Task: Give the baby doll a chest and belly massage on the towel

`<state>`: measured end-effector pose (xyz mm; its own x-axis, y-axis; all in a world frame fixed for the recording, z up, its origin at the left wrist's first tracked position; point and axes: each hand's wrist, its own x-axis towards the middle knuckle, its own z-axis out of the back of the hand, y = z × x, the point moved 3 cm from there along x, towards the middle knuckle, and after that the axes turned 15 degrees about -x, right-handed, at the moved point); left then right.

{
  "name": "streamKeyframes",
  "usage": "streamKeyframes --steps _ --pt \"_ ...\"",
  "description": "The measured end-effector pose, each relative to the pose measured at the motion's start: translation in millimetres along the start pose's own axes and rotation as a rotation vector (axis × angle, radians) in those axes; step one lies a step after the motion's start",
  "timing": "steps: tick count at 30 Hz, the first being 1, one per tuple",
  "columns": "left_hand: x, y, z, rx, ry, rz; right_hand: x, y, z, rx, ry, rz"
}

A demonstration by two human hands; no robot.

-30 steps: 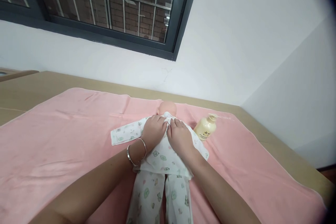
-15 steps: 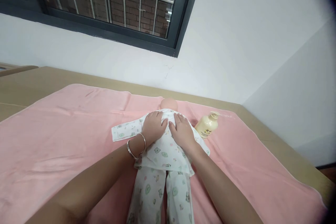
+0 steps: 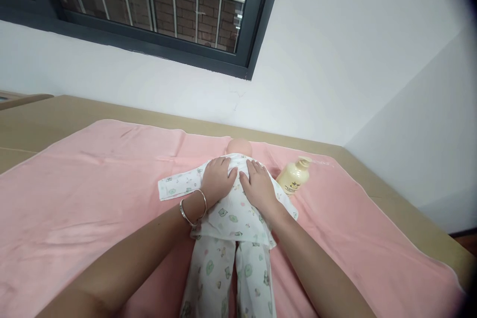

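Note:
A baby doll [image 3: 234,213] lies on a pink blanket [image 3: 93,179], its bald head [image 3: 239,147] pointing away from me. It wears a white top and trousers with small green and pink prints. My left hand [image 3: 218,179] lies flat on the left of its upper torso, thumb out to the side, with a silver bangle [image 3: 193,208] at the wrist. On the other side, my right hand [image 3: 260,186] rests flat too, fingers towards the doll's shoulder. The two thumbs come close over the middle of the top. One sleeve [image 3: 179,185] stretches out to the left.
Just right of the doll, a pale yellow pump bottle [image 3: 294,177] leans on the blanket. Beyond the blanket runs the tan surface [image 3: 149,114] it covers, up against a white wall [image 3: 316,59]. A dark-framed window [image 3: 186,5] with bars is above.
Both hands stay on the doll's torso with hardly any movement. The view has shifted very slightly.

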<state>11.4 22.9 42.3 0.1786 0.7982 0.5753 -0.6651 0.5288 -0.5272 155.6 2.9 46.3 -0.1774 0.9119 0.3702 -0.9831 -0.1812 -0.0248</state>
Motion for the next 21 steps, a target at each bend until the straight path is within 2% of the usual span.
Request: streamKeyframes --steps 4,8,11,15,21 --pt "0 -2 1 0.009 -0.002 -0.003 -3 3 4 -0.038 -0.005 -0.008" --pt "3 0 1 0.028 0.051 0.017 -2 3 7 -0.057 -0.008 -0.015" --pt "7 3 1 0.002 0.089 0.012 3 -2 4 -0.010 -0.020 0.036" --pt "8 0 1 0.002 0.134 -0.063 4 -3 2 -0.002 -0.025 0.094" --pt "-1 -11 5 0.137 0.017 -0.130 -10 11 19 -0.095 -0.010 0.052"
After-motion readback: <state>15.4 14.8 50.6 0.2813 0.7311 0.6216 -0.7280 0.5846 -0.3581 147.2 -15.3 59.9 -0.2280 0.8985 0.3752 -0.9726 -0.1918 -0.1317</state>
